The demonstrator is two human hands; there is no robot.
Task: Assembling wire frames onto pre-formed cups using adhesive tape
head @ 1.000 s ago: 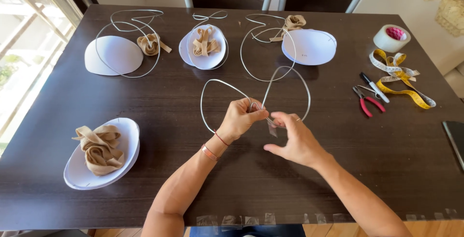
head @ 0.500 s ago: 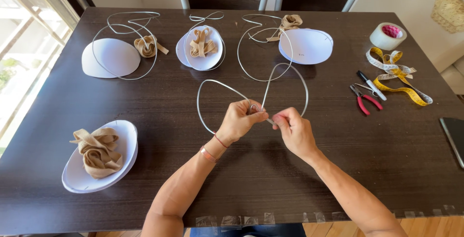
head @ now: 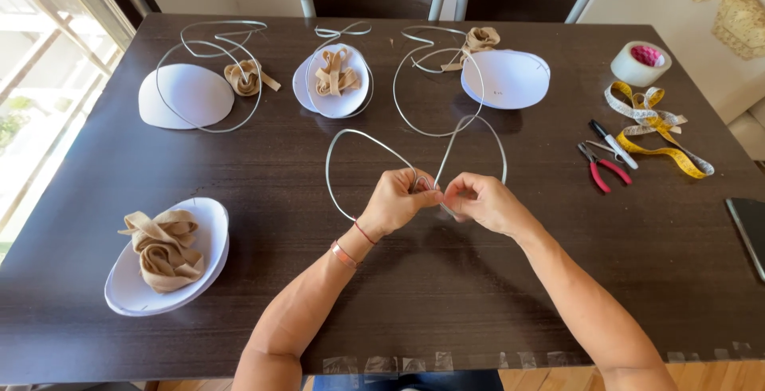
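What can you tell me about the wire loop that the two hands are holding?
The wire loop is thin, pale grey wire, metal by its look, bent into two rounded lobes like a butterfly. It lies on the dark wooden table. The left hand and right hand pinch it where the lobes cross, nearest the person.

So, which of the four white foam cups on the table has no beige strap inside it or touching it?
The far-left white foam cup: it lies dome-up, ringed by grey wire, and its beige strap bundle sits beside it, apparently not touching it.
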